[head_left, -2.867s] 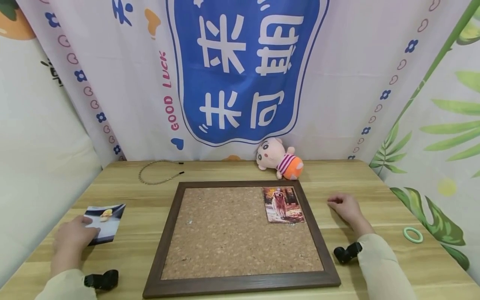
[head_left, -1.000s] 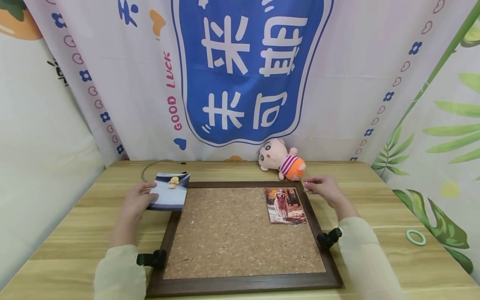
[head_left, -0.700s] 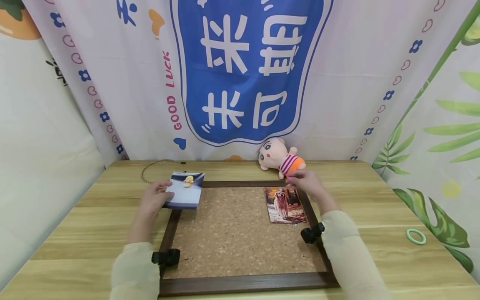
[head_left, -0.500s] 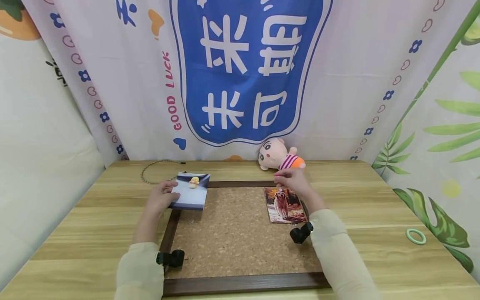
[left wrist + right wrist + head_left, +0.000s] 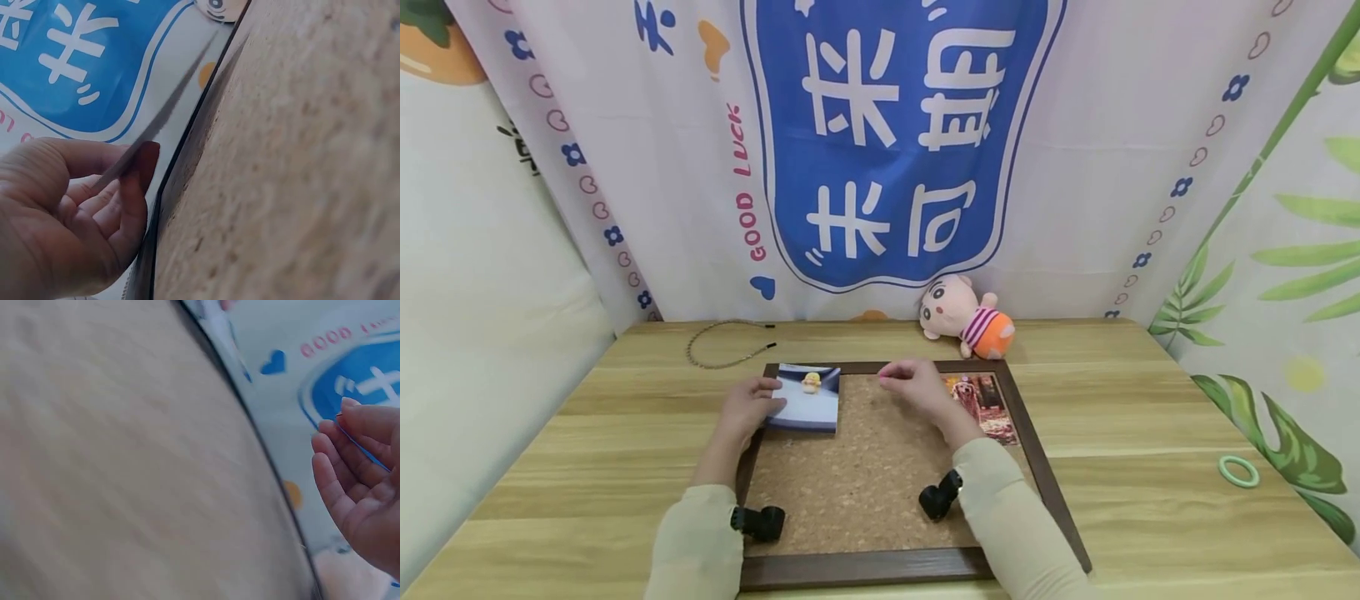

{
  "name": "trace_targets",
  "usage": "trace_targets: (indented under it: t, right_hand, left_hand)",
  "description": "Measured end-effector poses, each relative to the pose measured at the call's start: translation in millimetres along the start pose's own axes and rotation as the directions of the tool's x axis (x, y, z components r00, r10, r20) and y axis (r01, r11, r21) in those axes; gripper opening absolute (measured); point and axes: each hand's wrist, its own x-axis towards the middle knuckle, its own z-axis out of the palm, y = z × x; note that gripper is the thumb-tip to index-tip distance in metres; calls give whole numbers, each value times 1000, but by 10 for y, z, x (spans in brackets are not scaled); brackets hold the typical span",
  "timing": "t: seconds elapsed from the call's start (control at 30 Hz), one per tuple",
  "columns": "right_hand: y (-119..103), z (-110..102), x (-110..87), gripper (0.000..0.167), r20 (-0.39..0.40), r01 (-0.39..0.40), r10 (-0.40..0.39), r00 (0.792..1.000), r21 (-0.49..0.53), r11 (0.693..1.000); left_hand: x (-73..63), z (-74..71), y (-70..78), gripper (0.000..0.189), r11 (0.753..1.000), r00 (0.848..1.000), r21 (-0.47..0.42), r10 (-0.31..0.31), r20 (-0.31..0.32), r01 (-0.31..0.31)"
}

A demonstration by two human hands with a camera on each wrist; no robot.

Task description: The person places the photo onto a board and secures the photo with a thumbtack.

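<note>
- Head view: dog photo [image 5: 1000, 421] lies at the board's [image 5: 865, 492] far right corner, seemingly pinned already.
- Left hand [image 5: 748, 407] pinches duck photo [image 5: 808, 410], tilted over the far left corner, not yet fixed.
- Right hand [image 5: 921, 392], thumb and forefinger together, holds a pink pin [image 5: 883, 377], apparently, not yet pushed in.

A table [image 5: 1165, 508] with a light, yellowish wood-grain top carries a corkboard [image 5: 865, 500] in a dark brown frame, lying flat near the middle. Beyond the board, towards the table's far edge, a thin curved band [image 5: 689, 350] with dark tips lies on the left, and a plush toy [image 5: 977, 323] in a striped top and orange bottoms lies tipped over just behind the board's far right corner. A pale green ring [image 5: 1242, 484] lies flat on the right, well apart from the board.
</note>
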Motion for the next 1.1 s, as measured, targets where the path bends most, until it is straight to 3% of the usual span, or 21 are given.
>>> trace_targets:
  t: [0.17,0.33,0.57,0.8,0.9,0.97,1.1]
  right_hand:
    - [5,224,-26,13,11,8,-9,1000,58,998]
    - [-146,413,-113,17,46,32,-38,998,131,991]
    - [-292,559,-241,14,115,32,-41,993,71,997]
    - [-293,570,-284,14,161,60,-69,985,59,996]
    - [-294,569,-289,14,164,49,-59,985,64,997]
    - [-293,573,-291,14,164,45,-55,985,62,997]
    - [-287,587,-289,13,163,48,-55,985,47,998]
  left_hand:
    - [-4,12,-27,30,999,1000,44,20,24,-21]
    - [1,10,-46,27,989,1000,143,31,4,-31]
    - [-17,39,-44,25,966,996,243,91,0,-88]
    - [-31,45,-35,24,944,994,313,108,7,-104]
    - [-43,40,-28,24,925,992,358,129,13,-125]
    - [-56,36,-14,24,899,989,414,146,19,-141]
    - [-84,37,21,27,809,984,564,175,37,-165]
